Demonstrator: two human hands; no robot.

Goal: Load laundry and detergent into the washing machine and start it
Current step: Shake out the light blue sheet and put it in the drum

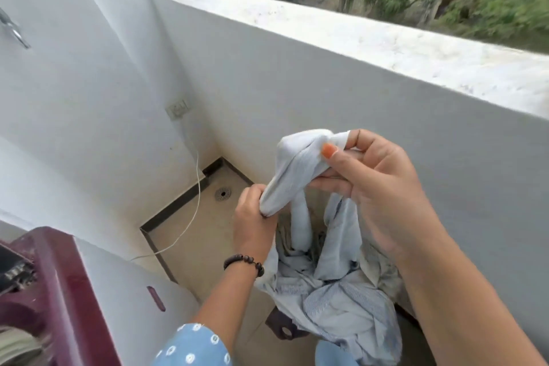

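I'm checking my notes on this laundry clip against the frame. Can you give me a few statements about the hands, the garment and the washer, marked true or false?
1. Both hands grip the pale blue garment. True: the left hand bunches one end and the right hand pinches the upper part.
2. The garment already lies inside the washing machine. False: it hangs over the floor, right of the maroon-topped machine.
3. A beaded bracelet sits on the left wrist. True.
4. The white cable is plugged into the garment pile. False: it runs up toward the wall socket.
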